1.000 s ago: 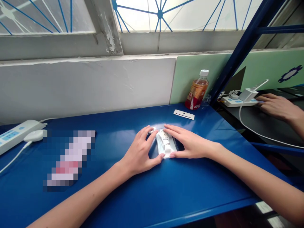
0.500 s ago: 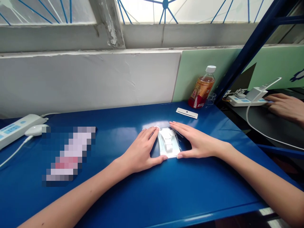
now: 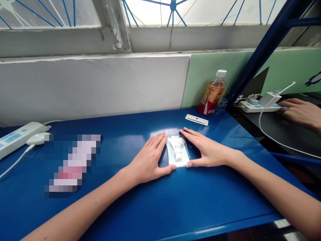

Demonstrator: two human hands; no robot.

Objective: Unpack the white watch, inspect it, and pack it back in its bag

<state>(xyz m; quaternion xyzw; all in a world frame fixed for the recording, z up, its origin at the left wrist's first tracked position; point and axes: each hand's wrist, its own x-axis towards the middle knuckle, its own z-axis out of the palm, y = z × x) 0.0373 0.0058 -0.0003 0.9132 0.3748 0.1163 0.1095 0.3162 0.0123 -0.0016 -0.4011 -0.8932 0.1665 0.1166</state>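
A flat clear plastic packet (image 3: 171, 157) with a pale backing lies on the blue table. Inside it is a white object (image 3: 178, 147) with a rounded top and a narrower lower part; its exact kind is not clear. My left hand (image 3: 150, 159) rests along the packet's left side, fingers stretched and thumb at the near left corner. On the other side my right hand (image 3: 209, 150) lies with its fingers extended along the far right edge and its thumb by the near right corner. Both hands are open around the packet, grasping nothing.
The blue table (image 3: 150, 207) carries a white power strip (image 3: 23, 135) with a cable and a pixelated item (image 3: 75, 160) at left. Behind the packet are a white slotted strip (image 3: 197, 119) and a drink bottle (image 3: 212, 95). Another person's hand (image 3: 301, 112) is beyond the blue post at right.
The packet and both hands stay nearly in place. My left fingers have shifted slightly at the packet's upper left corner, and the view has moved a little.
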